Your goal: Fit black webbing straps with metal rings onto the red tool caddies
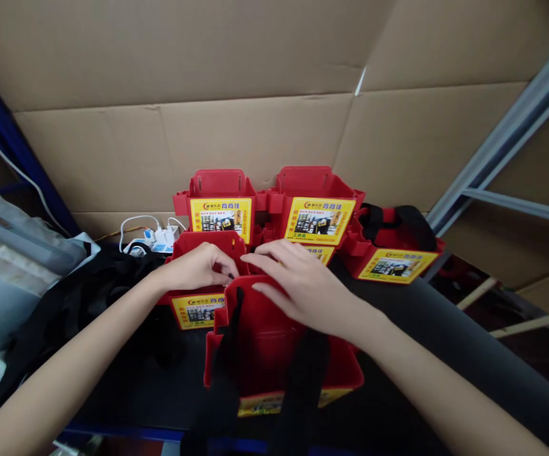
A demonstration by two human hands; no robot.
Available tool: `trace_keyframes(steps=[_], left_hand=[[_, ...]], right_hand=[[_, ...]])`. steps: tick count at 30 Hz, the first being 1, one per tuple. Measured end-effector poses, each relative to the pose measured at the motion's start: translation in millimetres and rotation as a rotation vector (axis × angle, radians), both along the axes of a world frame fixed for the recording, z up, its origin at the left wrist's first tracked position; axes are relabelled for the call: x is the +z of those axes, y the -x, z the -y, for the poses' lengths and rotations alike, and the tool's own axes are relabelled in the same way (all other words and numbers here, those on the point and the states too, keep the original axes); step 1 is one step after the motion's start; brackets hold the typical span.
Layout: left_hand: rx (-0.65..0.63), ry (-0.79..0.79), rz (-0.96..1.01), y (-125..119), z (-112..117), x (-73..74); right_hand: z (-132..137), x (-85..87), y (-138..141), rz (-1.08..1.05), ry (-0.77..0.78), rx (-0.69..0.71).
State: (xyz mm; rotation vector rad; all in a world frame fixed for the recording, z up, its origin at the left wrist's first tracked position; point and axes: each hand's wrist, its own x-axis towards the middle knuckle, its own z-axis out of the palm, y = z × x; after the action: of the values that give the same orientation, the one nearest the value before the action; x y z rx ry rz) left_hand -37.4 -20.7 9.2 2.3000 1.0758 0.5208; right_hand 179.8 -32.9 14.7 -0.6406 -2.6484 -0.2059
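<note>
Several red plastic holders with yellow labels stand on a black mat (421, 329). The nearest red holder (269, 354) has black straps (297, 380) running down over it. My left hand (195, 267) is curled, its fingertips pinching at the far rim of this holder, next to a second holder (193, 307). My right hand (302, 285) lies over the top of the nearest holder with fingers stretched out, touching its far edge. Two more holders (220, 206) (315, 209) stand behind, and another (395, 247) with a black strap is at the right.
Cardboard sheets (255, 95) form the back wall. A white power strip with cables (157, 239) lies at the back left. Black fabric (98, 278) and a grey bag (12, 266) are on the left. A metal shelf frame (506, 139) runs along the right.
</note>
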Motion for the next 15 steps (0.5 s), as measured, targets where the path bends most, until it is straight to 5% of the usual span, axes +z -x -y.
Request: trace_keyframes(steps=[6, 9, 11, 15], left_hand=[[0.801, -0.508, -0.301, 45, -2, 12.1], [0.989, -0.56, -0.408, 59, 2, 18.7], [0.837, -0.614, -0.413, 52, 9, 20.5], [0.063, -0.514, -0.379, 19, 18, 16.5]], right_hand=[[-24, -8.6, -17, -0.05, 0.253, 0.043], [-24, -11.7, -15, -0.067, 0.274, 0.059], [-24, -11.5, -14, -0.074, 0.284, 0.075], [-25, -10.3, -14, -0.08, 0.298, 0.109]])
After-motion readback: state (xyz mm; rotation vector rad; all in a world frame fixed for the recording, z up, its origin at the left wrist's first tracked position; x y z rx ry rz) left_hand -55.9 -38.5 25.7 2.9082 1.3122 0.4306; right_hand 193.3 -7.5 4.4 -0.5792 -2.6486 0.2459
